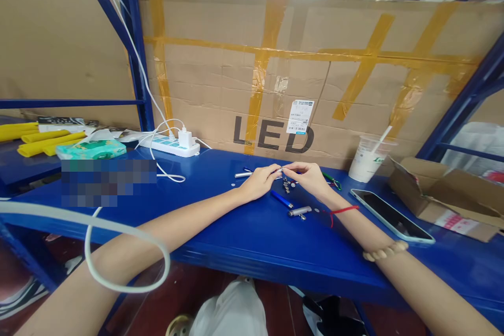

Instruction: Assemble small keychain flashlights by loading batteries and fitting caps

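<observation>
My left hand [258, 184] and my right hand [309, 176] meet over the blue table, fingertips pinched together. Between them is a small silvery piece [281, 170], mostly covered by the fingers, so I cannot tell its kind. Beneath the hands lie several small metal parts [286, 185]. Closer to me are a slim blue tube [281, 199] and a short silver cylinder [300, 211]. A silver rod [243, 175] rests just beyond my left fingers. Behind my right hand is a green looped item [333, 181], partly hidden.
A phone [391, 214] and an open cardboard box [452, 199] lie to the right, with a plastic cup with straw [366, 160] behind. A white power strip [169, 144] and a tissue pack [91, 148] stand left. A white cable [129, 231] loops across my left forearm.
</observation>
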Available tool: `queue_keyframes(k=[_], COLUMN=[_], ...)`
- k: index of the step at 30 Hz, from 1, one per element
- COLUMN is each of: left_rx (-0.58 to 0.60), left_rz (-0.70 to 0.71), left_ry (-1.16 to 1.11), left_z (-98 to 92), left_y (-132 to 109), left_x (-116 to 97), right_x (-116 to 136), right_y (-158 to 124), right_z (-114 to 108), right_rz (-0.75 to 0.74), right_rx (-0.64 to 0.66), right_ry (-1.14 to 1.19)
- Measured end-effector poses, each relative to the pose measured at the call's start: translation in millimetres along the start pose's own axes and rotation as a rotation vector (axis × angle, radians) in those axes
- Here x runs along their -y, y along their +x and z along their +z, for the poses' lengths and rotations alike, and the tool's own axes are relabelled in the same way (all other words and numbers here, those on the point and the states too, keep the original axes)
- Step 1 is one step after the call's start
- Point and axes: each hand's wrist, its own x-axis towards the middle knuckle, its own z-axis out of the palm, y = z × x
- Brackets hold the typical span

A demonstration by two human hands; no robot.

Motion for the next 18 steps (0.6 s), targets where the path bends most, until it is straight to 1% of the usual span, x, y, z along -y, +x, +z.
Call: queue_keyframes(k=[3,7,13,15,18], left_rx=[0.013,0.028,0.069,0.058,0.01], left_rz=[0.035,0.049,0.004,-0.002,-0.013], left_ry=[0.045,0.107,0.231,0.241,0.223], left_z=[1.8,3.4,2.1,1.5,1.5], left_y=[-0.3,0.7,3.3,3.7,4.1], left_x=[1.8,6.5,9.2,8.9,9.3], right_x=[1.0,-3.8,-11.2,-10.8,-9.2], right_y=[-3.4,-3.6,-0.4,0.3,1.1], right_z=[-1.3,0.0,3.2,2.9,2.7], right_rz=[0.053,0.052,-0.013,-0.047,-0.077], right_rx=[0.058,0.069,0.089,0.079,0.059], right_ry=[0.017,0.002,-0.029,-0.03,-0.028])
